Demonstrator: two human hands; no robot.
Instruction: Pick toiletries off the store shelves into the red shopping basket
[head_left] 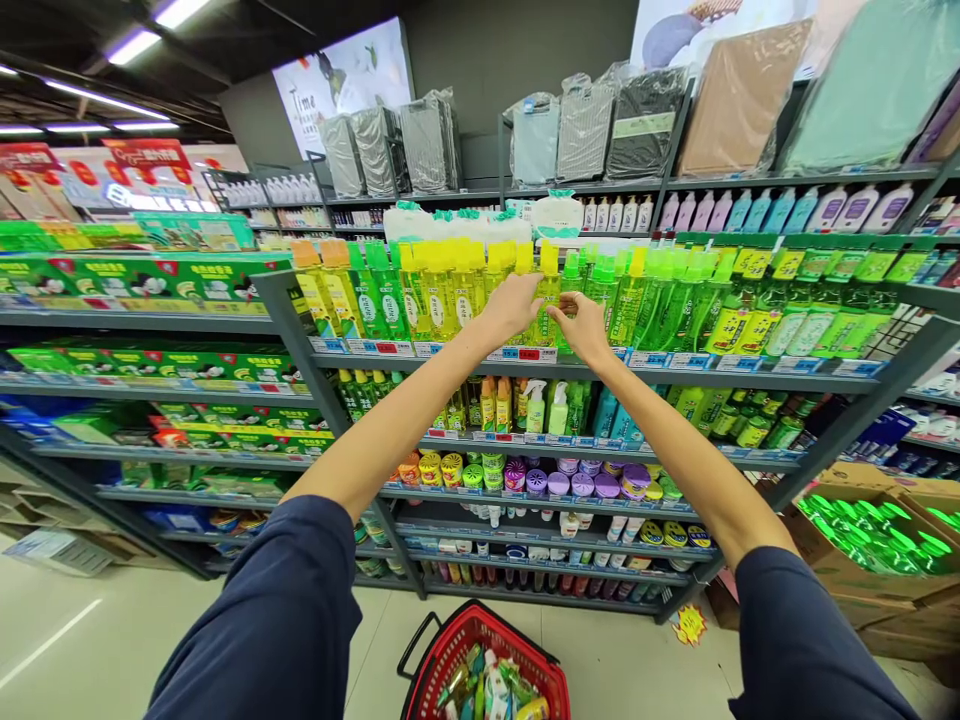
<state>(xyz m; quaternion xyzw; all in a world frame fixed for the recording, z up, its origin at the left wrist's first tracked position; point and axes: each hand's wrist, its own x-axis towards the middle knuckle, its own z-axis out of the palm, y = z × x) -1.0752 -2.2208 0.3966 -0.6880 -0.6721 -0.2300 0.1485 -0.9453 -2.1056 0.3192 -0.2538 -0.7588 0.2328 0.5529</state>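
Note:
My left hand [514, 304] reaches to the top shelf, its fingers curled round a yellow-capped spray bottle [544, 328] in the front row. Close beside it on the right, my right hand [583, 324] has bent fingers, thumb and forefinger drawn together near the same bottle. Anything in that pinch is too small to make out. Yellow spray bottles [436, 300] stand left of my hands, with green ones [369, 300] farther along. Green-capped bottles [667, 305] line the shelf to the right. Price tags run along the shelf edge [420, 350] under my hands.
A red shopping basket [551, 672] holding bottles and tubes is on the floor below me. Lower shelves carry spray bottles and round purple tubs [582, 485]. Green boxes [202, 280] fill the left shelves. A cardboard box [840, 560] of green-topped bottles stands at right.

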